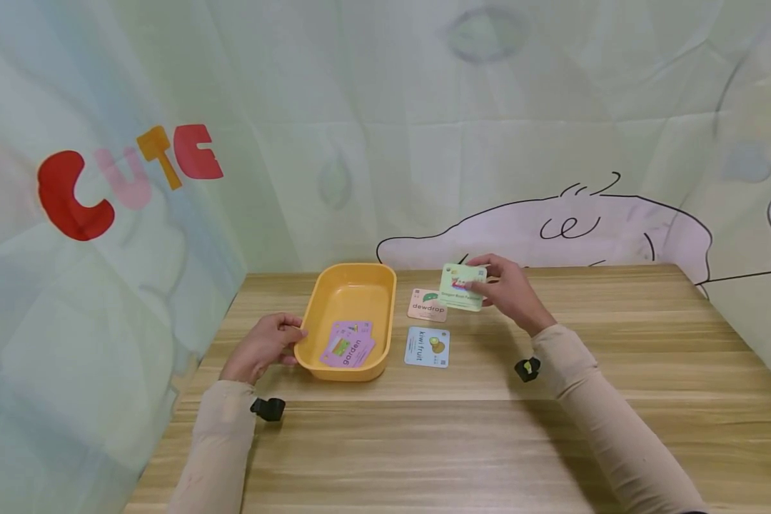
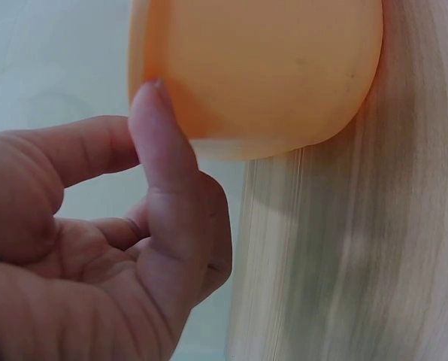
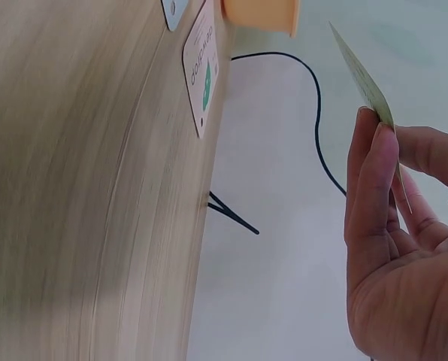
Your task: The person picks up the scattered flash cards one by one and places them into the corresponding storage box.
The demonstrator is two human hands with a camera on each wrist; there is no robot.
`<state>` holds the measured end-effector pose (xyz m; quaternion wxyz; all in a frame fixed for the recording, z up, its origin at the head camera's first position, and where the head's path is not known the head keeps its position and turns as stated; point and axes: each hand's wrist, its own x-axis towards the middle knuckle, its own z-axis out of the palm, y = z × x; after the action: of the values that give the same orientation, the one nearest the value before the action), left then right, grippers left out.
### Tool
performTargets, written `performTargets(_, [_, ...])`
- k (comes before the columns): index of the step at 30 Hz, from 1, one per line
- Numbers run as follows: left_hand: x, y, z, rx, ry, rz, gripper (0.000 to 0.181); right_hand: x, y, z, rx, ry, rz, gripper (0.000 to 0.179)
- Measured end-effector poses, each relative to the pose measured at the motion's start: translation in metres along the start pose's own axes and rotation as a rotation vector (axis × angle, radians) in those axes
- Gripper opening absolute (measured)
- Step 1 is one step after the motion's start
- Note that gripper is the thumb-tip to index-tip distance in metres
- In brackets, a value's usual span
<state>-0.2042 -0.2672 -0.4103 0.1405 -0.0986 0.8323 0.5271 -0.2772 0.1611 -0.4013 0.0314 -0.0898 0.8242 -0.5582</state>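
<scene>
My right hand [image 1: 509, 291] pinches a pale green picture card [image 1: 457, 285] with a boat drawing, raised above the table. Seen edge-on in the right wrist view, the green card [image 3: 363, 79] sits between thumb and fingers. At the left, my left hand [image 1: 271, 345] grips the near left rim of a yellow plastic tray [image 1: 390, 314], its thumb and a finger at the edge in the left wrist view. Inside the tray lie purple cards, the top one a "garden" card [image 1: 348, 348]. A pink "dewdrop" card [image 1: 427, 307] and a blue "kiwi fruit" card [image 1: 427, 347] lie right of the tray.
A wood-grain table [image 1: 385, 442] carries everything. Behind it hangs a pale printed cloth [image 1: 360, 143] that meets the back edge, and it continues along the left side with "CUTE" lettering [image 1: 128, 178]. Black wrist camera mounts sit at both cuffs.
</scene>
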Motion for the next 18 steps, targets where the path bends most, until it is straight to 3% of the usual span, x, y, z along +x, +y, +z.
performTargets(18, [-0.002,0.000,-0.001,-0.015,-0.012,0.007,0.036,0.000,-0.006,0.015,0.015,-0.023,0.015,0.038])
